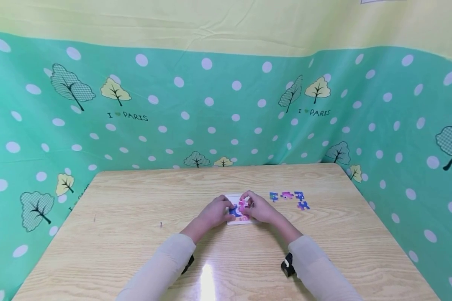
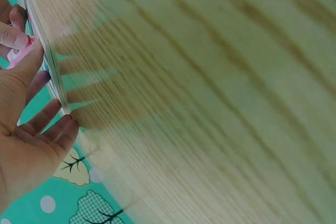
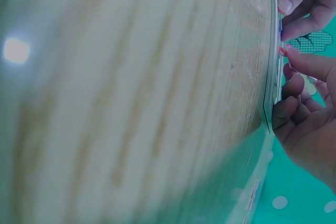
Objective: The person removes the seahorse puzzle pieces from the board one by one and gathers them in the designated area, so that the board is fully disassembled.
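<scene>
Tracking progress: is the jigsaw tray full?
Not full: the jigsaw tray shows bare white at its far side, and four jigsaw pieces lie loose on the wooden table.

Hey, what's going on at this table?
A person is putting together a jigsaw puzzle. Their right hand pinches a pink piece at the white tray, while their left hand holds the tray's left side. Part of the picture is already in there, and four loose pieces lie to the right on the table.

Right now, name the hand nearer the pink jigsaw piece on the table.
Right. The right hand is left of the pink jigsaw piece, not touching; the left hand is farther left.
</scene>
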{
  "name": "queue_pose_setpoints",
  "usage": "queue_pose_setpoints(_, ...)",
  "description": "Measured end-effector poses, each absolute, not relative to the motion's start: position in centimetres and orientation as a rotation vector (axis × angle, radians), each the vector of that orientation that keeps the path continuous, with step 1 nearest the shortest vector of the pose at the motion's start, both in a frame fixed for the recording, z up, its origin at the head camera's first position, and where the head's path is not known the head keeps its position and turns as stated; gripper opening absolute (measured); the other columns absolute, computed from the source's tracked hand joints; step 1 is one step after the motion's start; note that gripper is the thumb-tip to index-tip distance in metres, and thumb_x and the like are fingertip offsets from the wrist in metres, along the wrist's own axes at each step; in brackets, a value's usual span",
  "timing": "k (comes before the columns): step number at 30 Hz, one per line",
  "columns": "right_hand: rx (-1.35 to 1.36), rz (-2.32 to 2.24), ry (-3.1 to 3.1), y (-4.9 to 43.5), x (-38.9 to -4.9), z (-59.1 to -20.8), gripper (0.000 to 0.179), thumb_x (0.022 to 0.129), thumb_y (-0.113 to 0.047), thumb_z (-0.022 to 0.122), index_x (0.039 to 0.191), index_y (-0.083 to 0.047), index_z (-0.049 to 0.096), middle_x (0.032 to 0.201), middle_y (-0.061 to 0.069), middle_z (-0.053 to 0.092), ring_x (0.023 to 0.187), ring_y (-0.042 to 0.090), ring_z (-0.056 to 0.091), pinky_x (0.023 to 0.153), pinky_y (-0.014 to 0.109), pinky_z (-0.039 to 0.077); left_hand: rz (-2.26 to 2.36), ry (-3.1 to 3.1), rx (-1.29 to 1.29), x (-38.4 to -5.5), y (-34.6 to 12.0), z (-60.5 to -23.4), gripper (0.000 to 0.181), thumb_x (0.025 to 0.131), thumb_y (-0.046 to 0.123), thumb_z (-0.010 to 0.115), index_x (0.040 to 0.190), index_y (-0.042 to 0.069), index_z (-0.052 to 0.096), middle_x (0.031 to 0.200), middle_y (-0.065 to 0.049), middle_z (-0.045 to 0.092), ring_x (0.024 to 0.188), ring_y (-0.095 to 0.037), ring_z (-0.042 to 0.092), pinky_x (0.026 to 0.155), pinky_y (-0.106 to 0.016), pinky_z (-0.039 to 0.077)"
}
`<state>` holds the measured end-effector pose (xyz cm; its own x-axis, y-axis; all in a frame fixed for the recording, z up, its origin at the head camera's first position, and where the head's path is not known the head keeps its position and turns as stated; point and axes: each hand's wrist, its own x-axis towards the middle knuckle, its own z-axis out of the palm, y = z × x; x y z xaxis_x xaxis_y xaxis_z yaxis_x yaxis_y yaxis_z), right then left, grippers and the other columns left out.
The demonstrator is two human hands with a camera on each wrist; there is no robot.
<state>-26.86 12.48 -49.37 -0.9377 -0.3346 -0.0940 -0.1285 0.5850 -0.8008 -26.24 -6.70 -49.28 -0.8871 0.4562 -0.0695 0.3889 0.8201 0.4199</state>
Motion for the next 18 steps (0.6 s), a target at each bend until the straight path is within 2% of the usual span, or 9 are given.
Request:
queue_pose_setpoints(10, -0.355, -1.315, 2.547, 12.5, -26.97, -49.11, 0.035, 0.087, -0.011, 0.065, 0.12, -0.013, 0.055, 0.082, 0.005, 0.05, 0.059, 0.014, 0.048, 0.051, 0.022, 0.041, 0.599, 2.851, 0.717, -26.07, -6.84, -49.09, 0.037, 0.082, 0.031, 0.071, 0.111, 0.009, 0.066, 0.113, -0.007, 0.056, 0.104, -0.022, 0.055, 0.097, -0.036, 0.047)
queue_pose_setpoints(18, -0.311, -1.33, 2.55, 12.66, -26.93, -48.83, 0.04, 0.086, -0.015, 0.067, 0.124, -0.014, 0.057, 0.085, 0.005, 0.053, 0.062, 0.014, 0.048, 0.051, 0.022, 0.04, 0.605, 2.843, 0.703, -26.18, -6.85, -49.25, 0.038, 0.083, 0.032, 0.07, 0.113, 0.01, 0.065, 0.115, -0.008, 0.055, 0.106, -0.023, 0.055, 0.099, -0.037, 0.046)
